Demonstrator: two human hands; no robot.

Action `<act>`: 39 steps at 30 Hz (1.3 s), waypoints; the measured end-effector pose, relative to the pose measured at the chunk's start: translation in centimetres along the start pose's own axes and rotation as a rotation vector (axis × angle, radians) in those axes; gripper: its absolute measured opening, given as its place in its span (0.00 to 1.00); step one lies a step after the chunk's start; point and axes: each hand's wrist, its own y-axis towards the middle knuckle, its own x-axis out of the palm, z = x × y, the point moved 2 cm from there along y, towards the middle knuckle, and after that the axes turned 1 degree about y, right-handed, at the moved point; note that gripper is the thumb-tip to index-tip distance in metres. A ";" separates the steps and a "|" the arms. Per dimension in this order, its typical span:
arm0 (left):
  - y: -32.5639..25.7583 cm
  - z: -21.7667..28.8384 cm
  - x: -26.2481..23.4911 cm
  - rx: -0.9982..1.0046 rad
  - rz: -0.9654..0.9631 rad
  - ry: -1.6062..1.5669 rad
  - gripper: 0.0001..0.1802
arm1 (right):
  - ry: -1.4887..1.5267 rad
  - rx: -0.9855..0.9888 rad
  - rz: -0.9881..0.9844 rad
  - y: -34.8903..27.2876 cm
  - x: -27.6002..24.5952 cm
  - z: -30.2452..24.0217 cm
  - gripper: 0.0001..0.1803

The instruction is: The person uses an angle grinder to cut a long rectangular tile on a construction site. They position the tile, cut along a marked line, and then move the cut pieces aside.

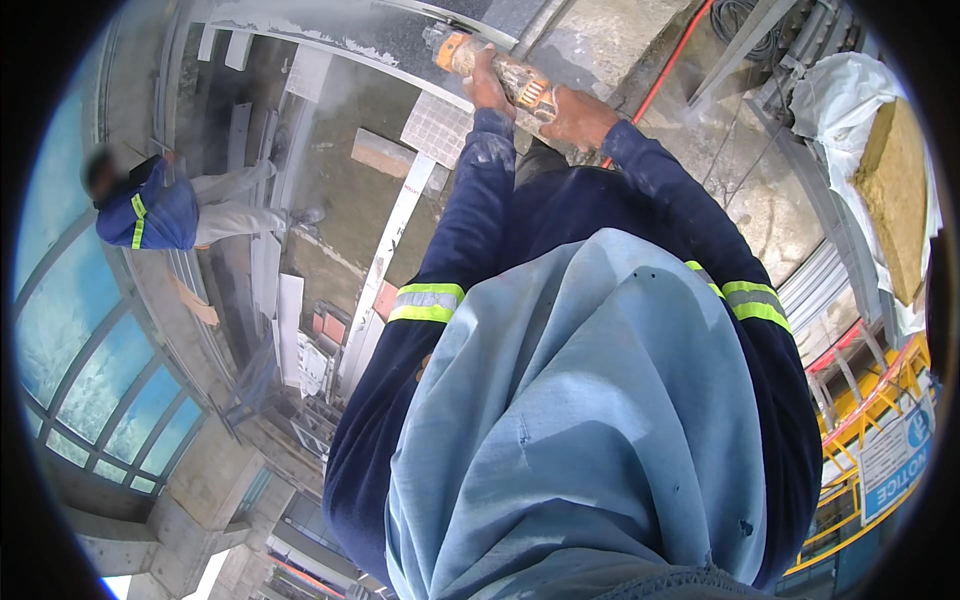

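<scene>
At the top middle, both hands are on a dusty orange angle grinder (527, 92). My left hand (487, 84) wraps its body close behind the head. Around the rear end is my right hand (580, 118), fingers closed. The grinder's head is by the edge of a long dark slab (400, 48) streaked with pale dust. Whether the disc touches the slab I cannot tell. Haze hangs below the slab, left of the grinder. A square grey tile (437, 124) lies just below my left hand.
A red hose (660, 82) runs past my right hand. On the left a co-worker (160, 212) stands among boards. A long white strip (388, 245) lies left of me. Rightward are white plastic sheeting (840, 95), a yellowish board (898, 195) and a yellow barrier (840, 500).
</scene>
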 end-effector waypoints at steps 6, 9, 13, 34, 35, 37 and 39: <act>-1.6 -0.6 0.1 0.008 -0.008 -0.025 0.23 | 0.004 0.039 -0.028 -2.0 -0.2 0.3 0.29; -2.6 -0.7 0.4 -0.014 0.008 -0.038 0.19 | -0.070 -0.012 0.048 -2.6 -0.3 0.3 0.29; -3.1 -0.3 0.8 -0.011 -0.022 -0.007 0.23 | -0.058 0.061 0.019 -3.0 -0.4 0.4 0.28; -2.3 -0.6 0.3 -0.022 -0.010 -0.010 0.24 | 0.044 0.047 -0.046 -1.9 0.2 1.1 0.32; -2.6 -0.8 0.3 -0.031 -0.005 -0.006 0.24 | -0.010 0.011 0.013 -2.4 0.1 1.0 0.31; -3.0 -1.1 0.2 -0.015 -0.033 -0.023 0.25 | -0.120 -0.049 0.114 -3.4 0.0 0.6 0.29; -3.0 -1.5 0.2 0.002 -0.026 -0.024 0.24 | -0.033 0.036 0.019 -3.8 -0.4 0.7 0.29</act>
